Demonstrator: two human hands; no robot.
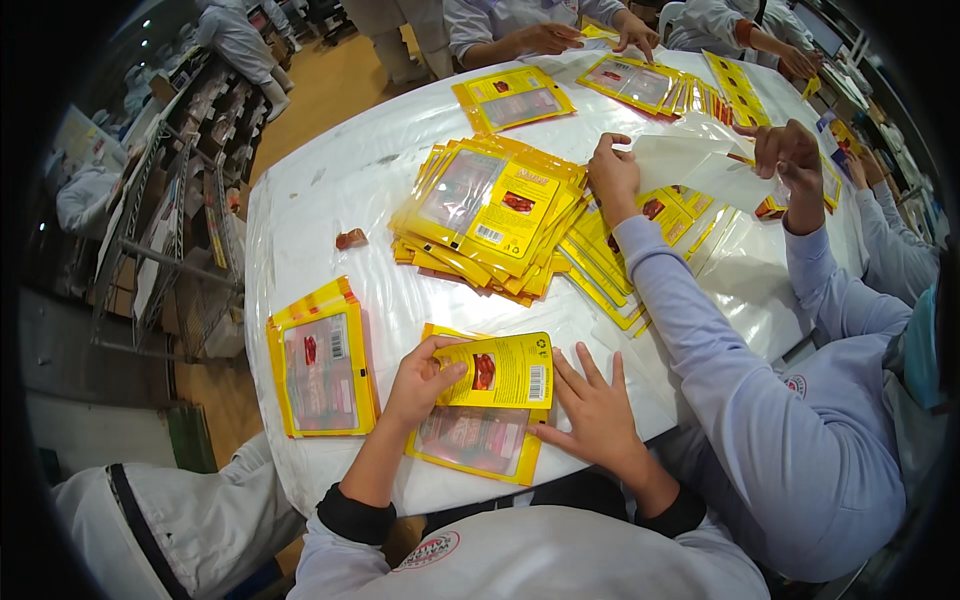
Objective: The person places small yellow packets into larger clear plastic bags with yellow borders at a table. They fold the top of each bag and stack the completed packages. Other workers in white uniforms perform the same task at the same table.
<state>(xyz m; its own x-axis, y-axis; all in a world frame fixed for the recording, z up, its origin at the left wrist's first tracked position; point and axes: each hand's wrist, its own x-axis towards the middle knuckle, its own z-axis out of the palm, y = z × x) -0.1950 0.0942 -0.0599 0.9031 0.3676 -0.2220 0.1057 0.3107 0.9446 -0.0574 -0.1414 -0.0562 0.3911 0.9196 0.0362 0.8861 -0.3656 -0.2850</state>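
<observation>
My left hand [424, 382] pinches the upper part of a yellow printed plastic pouch [517, 371], its thumb on top beside the food picture. That upper part is folded or lifted over a clear window area [472, 439] with a yellow border below; whether this is one pouch or two, I cannot tell. My right hand [596, 412] has its fingers spread, flat by the pouch's right edge, with the thumb touching that edge. A neat pile of yellow pouches [326, 375] lies left of my left hand. A larger, loosely fanned pile [495, 210] lies beyond both hands.
A co-worker at the right holds a whitish sheet [697, 169] over more pouches [667, 217], one sleeve close to my right hand. A small brown piece [351, 239] lies on the plastic-covered table [300, 202]. Other workers handle pouches [630, 81] at the far side. A wire rack [161, 247] stands left.
</observation>
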